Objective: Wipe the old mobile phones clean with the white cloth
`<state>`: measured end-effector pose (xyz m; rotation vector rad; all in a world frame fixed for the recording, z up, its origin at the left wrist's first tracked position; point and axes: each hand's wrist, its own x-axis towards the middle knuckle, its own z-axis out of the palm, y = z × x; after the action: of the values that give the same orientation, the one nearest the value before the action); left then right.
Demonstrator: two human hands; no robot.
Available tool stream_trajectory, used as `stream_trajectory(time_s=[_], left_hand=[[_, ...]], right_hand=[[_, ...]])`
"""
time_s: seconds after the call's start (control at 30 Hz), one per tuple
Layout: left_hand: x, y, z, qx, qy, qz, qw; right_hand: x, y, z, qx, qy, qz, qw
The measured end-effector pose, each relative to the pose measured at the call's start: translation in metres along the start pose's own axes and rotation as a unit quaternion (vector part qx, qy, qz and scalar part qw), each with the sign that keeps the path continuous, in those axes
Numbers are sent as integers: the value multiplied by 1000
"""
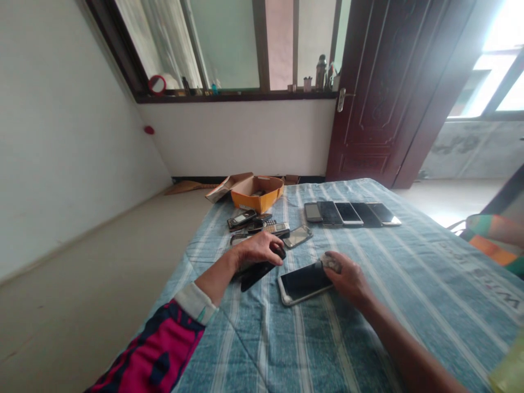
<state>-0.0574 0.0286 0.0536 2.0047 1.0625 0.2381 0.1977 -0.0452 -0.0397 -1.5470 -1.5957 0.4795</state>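
Note:
My left hand (262,248) is closed around the upper end of a black phone (257,275), which tilts over the blue striped cloth (262,327). My right hand (350,278) is closed on a pale crumpled wad (331,262), perhaps cloth, at the right end of a white-framed smartphone (307,282). That smartphone lies with its dark screen up. Just beyond my left hand is a pile of old phones, among them a keypad phone (276,228) and a silver-rimmed phone (241,219). A grey phone (298,236) lies flat beside the pile.
Several smartphones lie in a row at the back right, including a white one (349,213). An open orange cardboard box (257,201) stands at the far left edge. Behind are a wall, a windowsill (245,98) and a dark red door (380,82). Colourful fabric (497,240) shows at right.

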Motion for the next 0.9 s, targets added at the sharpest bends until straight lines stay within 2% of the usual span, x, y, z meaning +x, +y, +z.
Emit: stream_trajectory(time_s=[0.2, 0.3, 0.43, 0.5, 0.57, 0.73, 0.9], left_hand=[[21, -1, -8, -205, 26, -28, 978], [33, 0, -5, -303, 7, -41, 952], [50, 1, 3, -362, -26, -17, 932], [59, 0, 8, -396, -42, -4, 917], [68, -2, 14, -419, -50, 0, 906], [87, -2, 27, -448, -54, 2, 892], [97, 5, 39, -456, -40, 9, 889]], right_hand=[[-15, -22, 17, 86, -28, -6, 996], [-27, -37, 25, 152, -61, -12, 986], [-39, -51, 33, 226, -128, -39, 965], [-38, -53, 33, 241, -140, -31, 960], [-31, -49, 29, 245, -122, -3, 962], [-5, -26, 9, 245, -17, 98, 964], [9, -6, -6, 231, 67, 131, 962]])
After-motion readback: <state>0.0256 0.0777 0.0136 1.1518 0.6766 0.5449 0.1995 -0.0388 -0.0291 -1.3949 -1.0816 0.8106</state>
